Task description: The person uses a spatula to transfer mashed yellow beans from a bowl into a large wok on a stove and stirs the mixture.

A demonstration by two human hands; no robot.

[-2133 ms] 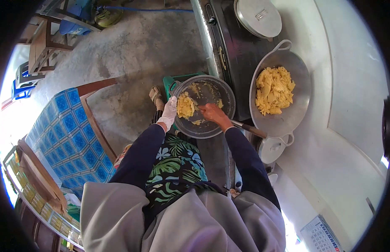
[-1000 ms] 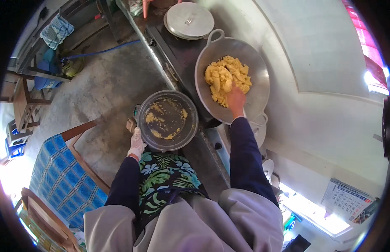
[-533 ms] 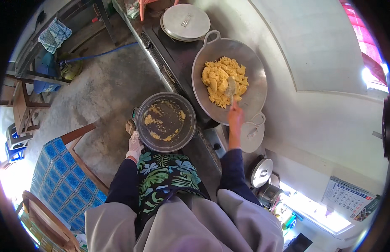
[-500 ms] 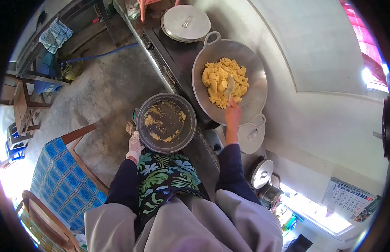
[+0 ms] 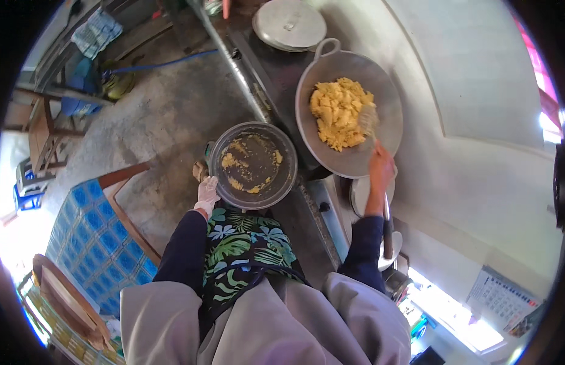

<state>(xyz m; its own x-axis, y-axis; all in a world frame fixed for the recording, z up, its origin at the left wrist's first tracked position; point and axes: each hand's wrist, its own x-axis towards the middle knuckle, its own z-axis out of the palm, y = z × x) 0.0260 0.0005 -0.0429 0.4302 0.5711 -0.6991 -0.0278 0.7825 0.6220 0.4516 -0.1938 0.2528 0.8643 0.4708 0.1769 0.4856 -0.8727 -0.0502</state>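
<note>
A large grey wok (image 5: 386, 91) sits on the stove, holding a heap of yellow, crumbly mash (image 5: 339, 109). My right hand (image 5: 380, 163), bare, is closed round the shaft of a long-handled metal spatula (image 5: 368, 119). The spatula's blade rests at the right side of the heap, and its dark handle runs back beside my forearm. My left hand (image 5: 207, 191), in a clear glove, grips the near left rim of a round dark grey basin (image 5: 288, 173). Yellow scraps cling to the basin's bottom. Part of my left fingers is hidden under the rim.
Behind the wok lies a round metal lid (image 5: 288, 24) on the stove. A wall (image 5: 477, 170) stands to the right. Pots with lids (image 5: 395, 283) are at the lower right. A table with a blue checked cloth (image 5: 100, 243) stands at left, with wooden stools (image 5: 44, 137) beyond.
My right hand and the spatula have moved rightward, from the middle of the mash to its right edge. The whole view has shifted slightly. My left hand still holds the basin.
</note>
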